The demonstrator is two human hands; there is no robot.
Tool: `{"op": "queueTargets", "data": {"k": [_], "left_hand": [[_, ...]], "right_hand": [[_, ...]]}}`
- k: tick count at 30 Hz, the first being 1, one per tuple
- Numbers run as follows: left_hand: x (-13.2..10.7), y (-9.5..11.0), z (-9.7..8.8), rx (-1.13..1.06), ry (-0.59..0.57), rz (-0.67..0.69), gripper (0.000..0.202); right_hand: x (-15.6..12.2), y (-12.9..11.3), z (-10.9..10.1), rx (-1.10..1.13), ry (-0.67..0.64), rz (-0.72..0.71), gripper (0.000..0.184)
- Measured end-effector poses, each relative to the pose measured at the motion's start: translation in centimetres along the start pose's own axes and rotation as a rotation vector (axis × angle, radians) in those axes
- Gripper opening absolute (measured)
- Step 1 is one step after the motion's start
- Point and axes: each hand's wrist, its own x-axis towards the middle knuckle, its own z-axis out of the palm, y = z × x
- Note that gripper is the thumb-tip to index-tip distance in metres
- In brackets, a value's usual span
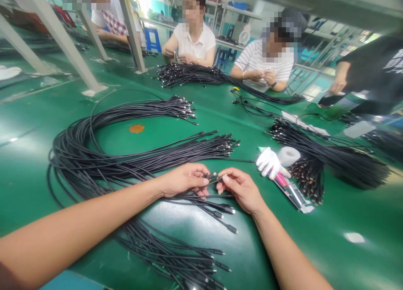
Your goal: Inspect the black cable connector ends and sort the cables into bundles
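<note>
Right now the left hand [182,181] and right hand [239,190] are both clenched in a fingertip pinch on thin black cable ends [213,176] with small metal-tipped plugs; can't tell if that's one cable or two; looks like the step in hand is working over those ends, held just above a loose pile of black cables [176,250] on the glossy green workbench [315,248]; a white cotton glove [270,162] and white tape roll [289,155] sit off to the right; any next move needs a hand freed up first.
</note>
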Motion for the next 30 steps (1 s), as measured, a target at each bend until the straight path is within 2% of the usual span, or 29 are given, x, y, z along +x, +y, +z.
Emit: {"op": "queueTargets", "data": {"k": [20, 30], "left_hand": [[0.01, -0.11, -0.08, 0.0, -0.036, -0.012, 0.036], [-0.02, -0.33, -0.07, -0.011, -0.069, 0.023, 0.033]], "right_hand": [[0.13, -0.29, 0.43, -0.08, 0.069, 0.006, 0.032], [0.05, -0.65, 0.57, -0.088, 0.042, 0.047, 0.032]]}}
